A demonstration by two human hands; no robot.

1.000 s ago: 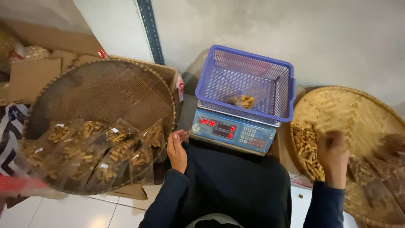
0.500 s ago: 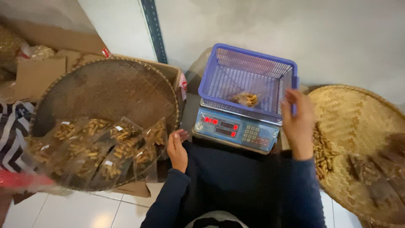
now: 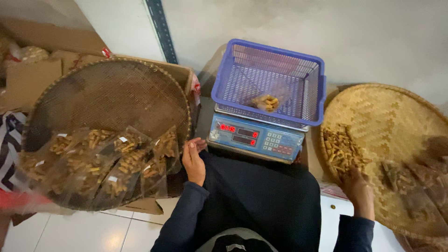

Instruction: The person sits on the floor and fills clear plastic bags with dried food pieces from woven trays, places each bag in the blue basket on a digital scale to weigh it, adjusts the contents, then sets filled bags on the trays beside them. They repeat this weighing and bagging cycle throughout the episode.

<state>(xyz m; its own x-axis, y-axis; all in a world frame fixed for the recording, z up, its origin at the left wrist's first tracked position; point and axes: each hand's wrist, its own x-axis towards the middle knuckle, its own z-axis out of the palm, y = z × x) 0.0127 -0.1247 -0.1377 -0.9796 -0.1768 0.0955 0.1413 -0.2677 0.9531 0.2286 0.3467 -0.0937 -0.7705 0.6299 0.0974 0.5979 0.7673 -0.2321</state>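
Note:
A blue plastic basket [image 3: 311,113] sits on a digital scale [image 3: 254,137] in front of me, with a small clear bag of golden snack sticks [image 3: 266,101] inside. My left hand [image 3: 193,160] rests on my dark lap beside the scale's left corner, fingers loosely curled, holding nothing. My right hand [image 3: 358,190] reaches into the pale woven tray [image 3: 396,116] at the right, fingers down in the pile of loose snack sticks [image 3: 343,149]; whether it grips any is hidden.
A dark round woven tray [image 3: 102,93] at the left holds several filled clear snack bags [image 3: 105,161] and rests on cardboard boxes [image 3: 28,79]. Empty clear bags [image 3: 415,186] lie on the right tray. A white wall stands behind; white floor tiles lie below.
My right hand was at the blue basket's right edge half a second ago; it has swung back down into the snack pile on the right tray. My left hand stayed on my lap.

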